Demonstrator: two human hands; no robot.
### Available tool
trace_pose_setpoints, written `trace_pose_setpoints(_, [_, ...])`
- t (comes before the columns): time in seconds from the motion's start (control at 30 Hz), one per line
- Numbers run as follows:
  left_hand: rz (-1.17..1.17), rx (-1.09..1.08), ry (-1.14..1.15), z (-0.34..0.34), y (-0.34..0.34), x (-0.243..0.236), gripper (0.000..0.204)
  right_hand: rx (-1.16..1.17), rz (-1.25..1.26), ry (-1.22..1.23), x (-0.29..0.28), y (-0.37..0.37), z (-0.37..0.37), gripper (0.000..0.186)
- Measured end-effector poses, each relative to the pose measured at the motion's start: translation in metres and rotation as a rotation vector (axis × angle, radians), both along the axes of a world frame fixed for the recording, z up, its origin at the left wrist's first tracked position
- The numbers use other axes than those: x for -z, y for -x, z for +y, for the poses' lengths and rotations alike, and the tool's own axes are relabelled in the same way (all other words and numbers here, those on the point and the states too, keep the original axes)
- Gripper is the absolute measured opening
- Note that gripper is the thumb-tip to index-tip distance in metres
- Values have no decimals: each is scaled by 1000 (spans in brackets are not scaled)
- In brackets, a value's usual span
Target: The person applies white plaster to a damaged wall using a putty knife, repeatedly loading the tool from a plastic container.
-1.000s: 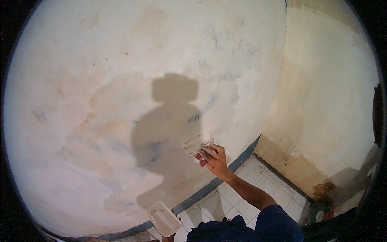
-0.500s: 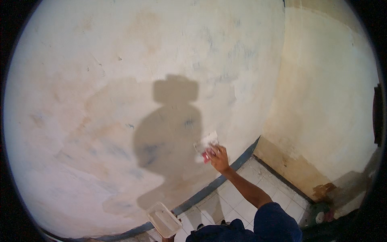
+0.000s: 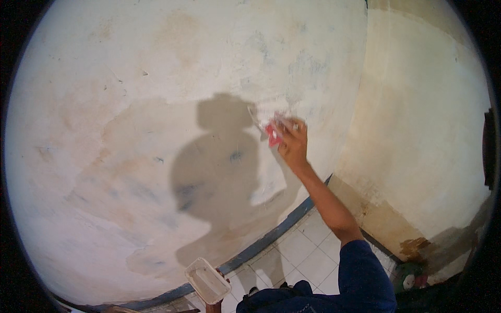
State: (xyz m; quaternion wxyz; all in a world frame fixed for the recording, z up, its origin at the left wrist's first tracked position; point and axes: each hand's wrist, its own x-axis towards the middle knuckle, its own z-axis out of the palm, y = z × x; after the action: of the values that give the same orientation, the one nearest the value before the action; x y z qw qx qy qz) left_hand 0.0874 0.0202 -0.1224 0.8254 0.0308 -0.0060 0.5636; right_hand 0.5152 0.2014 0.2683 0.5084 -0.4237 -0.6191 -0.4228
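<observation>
Well to the left of the right-hand grip, the main wall [image 3: 120,193] carries a pale, uneven skin with tan blotches and bluish smudges, so the covering there looks only partial. Below and left of that grip, the left hand [image 3: 214,307] comes up under a pale shallow tray [image 3: 200,288], fingers bent around its side; most of this hand is hidden, and how firmly it clasps cannot be told. Whitish matter lines the tray, but its depth is unclear. Between the two grips falls a dark shadow [image 3: 216,169], with blue marks showing through inside it, which suggests that this stretch is unfinished as well. The right hand [image 3: 294,138], slightly blurred, has its fingers wrapped closely around a red-and-pale spreader [image 3: 272,134], whose pale blade points leftward from the grip, at or very near the wall; whether it touches cannot be told. Just above the grip and to its right, grey-blue scuffs look uncovered or thinly covered. Taken together, the surface seems partly coated, with plenty of patchy areas left. Farther right of the grip, past the corner, the side wall [image 3: 417,135] is yellowish, with a brown stain [image 3: 415,244] low down.
</observation>
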Motion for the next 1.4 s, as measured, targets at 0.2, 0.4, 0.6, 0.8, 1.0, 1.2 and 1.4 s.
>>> trace_pose_setpoints(0.2, [-36, 46, 52, 3, 5, 14, 87, -23, 53, 320, 178, 14, -27, 57])
trace_pose_setpoints(0.4, [2, 3, 96, -5, 13, 2, 85, -151, 98, 279, 174, 34, -49, 46])
trace_pose_setpoints(0.6, [3, -8, 77, -9, 5, -5, 84, -43, 144, -164, 50, 39, 12, 60])
trace_pose_setpoints(0.8, [8, -25, 81, -21, -1, -2, 83, 11, 89, 175, 159, 39, 20, 57])
trace_pose_setpoints(1.0, [16, -37, 82, -28, -8, -9, 82, -210, 68, 300, 221, 38, -54, 52])
trace_pose_setpoints(1.2, [19, -43, 87, -40, -14, -7, 82, -122, 72, 39, 27, 30, -40, 61])
trace_pose_setpoints(1.4, [34, -46, 64, -51, -4, -2, 81, -75, 18, 175, 49, 48, -19, 61])
